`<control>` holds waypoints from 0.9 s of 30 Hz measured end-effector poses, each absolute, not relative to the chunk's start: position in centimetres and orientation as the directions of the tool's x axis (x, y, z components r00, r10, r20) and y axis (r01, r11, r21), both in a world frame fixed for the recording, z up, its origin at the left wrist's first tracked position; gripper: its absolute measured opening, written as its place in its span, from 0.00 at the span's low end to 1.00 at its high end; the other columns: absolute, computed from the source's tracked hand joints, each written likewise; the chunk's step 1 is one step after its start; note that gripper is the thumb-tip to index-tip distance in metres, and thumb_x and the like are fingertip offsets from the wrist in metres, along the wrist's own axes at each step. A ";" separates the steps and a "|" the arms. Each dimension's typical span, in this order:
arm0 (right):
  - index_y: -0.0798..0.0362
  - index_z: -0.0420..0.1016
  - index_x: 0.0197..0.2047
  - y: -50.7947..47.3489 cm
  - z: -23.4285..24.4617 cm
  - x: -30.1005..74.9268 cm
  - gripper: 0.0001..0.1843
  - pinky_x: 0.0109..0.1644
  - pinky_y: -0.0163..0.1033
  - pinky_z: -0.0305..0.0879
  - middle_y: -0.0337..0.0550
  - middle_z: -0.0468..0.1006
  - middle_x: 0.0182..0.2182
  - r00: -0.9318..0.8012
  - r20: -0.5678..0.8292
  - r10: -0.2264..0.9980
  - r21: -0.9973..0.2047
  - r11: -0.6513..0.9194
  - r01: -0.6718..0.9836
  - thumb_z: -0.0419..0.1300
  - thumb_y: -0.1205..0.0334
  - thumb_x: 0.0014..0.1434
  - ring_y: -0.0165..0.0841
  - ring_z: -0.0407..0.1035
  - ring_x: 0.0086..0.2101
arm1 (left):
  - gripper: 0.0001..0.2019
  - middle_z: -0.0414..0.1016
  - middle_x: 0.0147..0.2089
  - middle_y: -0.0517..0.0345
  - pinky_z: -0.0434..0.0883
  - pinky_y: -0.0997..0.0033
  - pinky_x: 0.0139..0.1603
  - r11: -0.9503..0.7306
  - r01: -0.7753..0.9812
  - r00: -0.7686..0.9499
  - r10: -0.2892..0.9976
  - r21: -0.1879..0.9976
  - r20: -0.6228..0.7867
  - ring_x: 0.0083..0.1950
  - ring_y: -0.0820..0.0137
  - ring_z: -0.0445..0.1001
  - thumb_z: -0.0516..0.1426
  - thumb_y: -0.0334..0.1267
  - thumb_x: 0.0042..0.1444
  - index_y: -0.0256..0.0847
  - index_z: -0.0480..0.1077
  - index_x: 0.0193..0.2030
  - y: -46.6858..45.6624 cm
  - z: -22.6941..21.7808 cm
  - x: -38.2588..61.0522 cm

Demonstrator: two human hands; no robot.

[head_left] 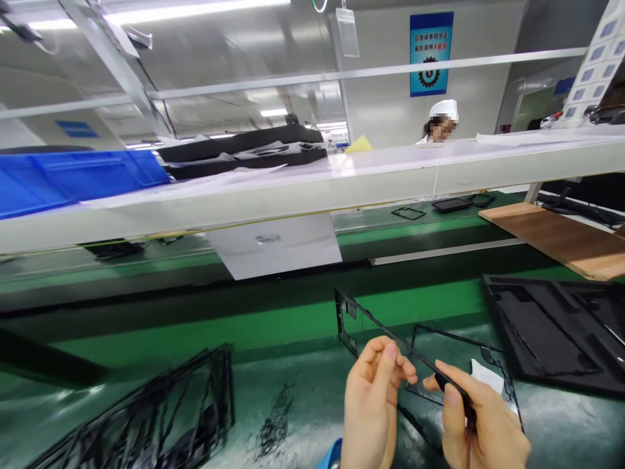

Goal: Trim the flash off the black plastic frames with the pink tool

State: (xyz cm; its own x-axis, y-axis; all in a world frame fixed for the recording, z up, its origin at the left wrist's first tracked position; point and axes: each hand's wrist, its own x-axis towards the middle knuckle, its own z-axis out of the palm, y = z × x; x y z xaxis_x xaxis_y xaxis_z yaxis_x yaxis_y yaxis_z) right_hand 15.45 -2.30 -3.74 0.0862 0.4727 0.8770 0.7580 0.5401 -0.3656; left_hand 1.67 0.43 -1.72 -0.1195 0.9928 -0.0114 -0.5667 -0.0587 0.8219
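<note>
A thin black rectangular frame is held up tilted above the green bench, its far end pointing away to the left. My right hand grips its near end, thumb and fingers closed around the edge. A dark piece also shows between those fingers, but I cannot make out what it is. My left hand is beside the frame's long edge, fingertips pinched together; whatever they may hold is too small to see. Behind the right hand, another black frame lies on the bench, with a white scrap near it.
Several black frames are piled at left, beside a tangle of thin black strips. Black foam trays lie at right, near a wooden board. A white shelf with a blue bin crosses above; a person is beyond.
</note>
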 end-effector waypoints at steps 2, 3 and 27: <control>0.51 0.78 0.58 -1.8 -4.0 15.2 0.14 0.37 0.37 0.78 0.42 0.91 0.35 0.054 0.908 0.415 -0.320 0.606 0.728 0.57 0.71 0.75 0.34 0.85 0.29 | 0.25 0.77 0.31 0.62 0.76 0.75 0.36 0.029 -0.639 -0.023 0.998 0.769 -0.057 0.31 0.73 0.77 0.77 0.56 0.55 0.40 0.81 0.49 0.4 -1.8 2.1; 0.51 0.77 0.57 -1.6 -3.9 15.2 0.13 0.35 0.37 0.77 0.42 0.90 0.33 0.011 0.918 0.397 -0.294 0.662 0.689 0.56 0.71 0.75 0.35 0.85 0.28 | 0.26 0.77 0.31 0.62 0.75 0.76 0.36 0.044 -0.634 0.005 0.999 0.772 -0.053 0.31 0.74 0.76 0.77 0.57 0.56 0.40 0.81 0.51 0.4 -1.8 2.0; 0.49 0.73 0.42 0.9 -0.7 20.4 0.20 0.23 0.30 0.62 0.31 0.72 0.23 0.145 0.397 0.906 -0.911 0.371 0.178 0.54 0.45 0.82 0.26 0.67 0.19 | 0.18 0.73 0.46 0.51 0.73 0.64 0.48 -0.796 0.234 0.377 0.603 0.558 0.703 0.47 0.64 0.75 0.46 0.44 0.84 0.44 0.67 0.41 0.2 -3.2 1.5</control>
State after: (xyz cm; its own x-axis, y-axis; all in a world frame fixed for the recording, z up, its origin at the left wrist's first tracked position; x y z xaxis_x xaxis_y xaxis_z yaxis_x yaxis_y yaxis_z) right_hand 20.45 0.90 -0.73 0.1450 0.9062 0.3971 0.1782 0.3709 -0.9114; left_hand 1.50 0.17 -3.22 0.3766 0.6031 0.7032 0.2336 -0.7964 0.5579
